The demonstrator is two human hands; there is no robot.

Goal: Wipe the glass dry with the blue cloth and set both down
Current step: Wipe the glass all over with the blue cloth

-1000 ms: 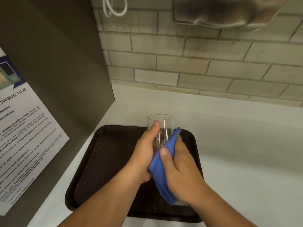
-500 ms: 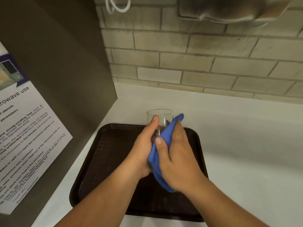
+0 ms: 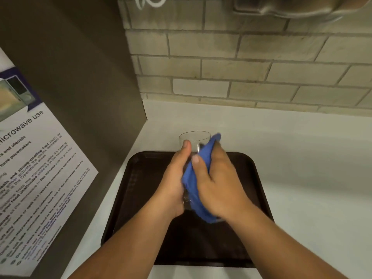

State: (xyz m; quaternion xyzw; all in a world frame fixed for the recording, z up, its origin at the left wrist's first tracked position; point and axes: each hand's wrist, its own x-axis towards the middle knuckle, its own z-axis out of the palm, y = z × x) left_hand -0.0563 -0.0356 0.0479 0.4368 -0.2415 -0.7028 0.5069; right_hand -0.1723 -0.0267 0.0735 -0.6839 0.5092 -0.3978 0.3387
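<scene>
A clear drinking glass [image 3: 194,140] is held upright above the dark brown tray [image 3: 141,190]. My left hand [image 3: 174,184] grips the glass from the left, thumb near the rim. My right hand [image 3: 216,186] presses the blue cloth [image 3: 193,184] against the right side of the glass, fingers wrapped around it. The cloth covers most of the glass's right wall and hangs below my palm. Only the rim and upper left part of the glass show.
The tray lies on a white counter [image 3: 302,158] in a corner. A dark cabinet side [image 3: 80,97] with a microwave-use notice [image 3: 34,178] stands at the left. A brick wall [image 3: 241,67] runs behind, with a metal fixture [image 3: 291,7] overhead.
Both hands with glass and cloth have shifted slightly up and away over the tray. The cloth has slid higher along the glass, its tip now by the rim.
</scene>
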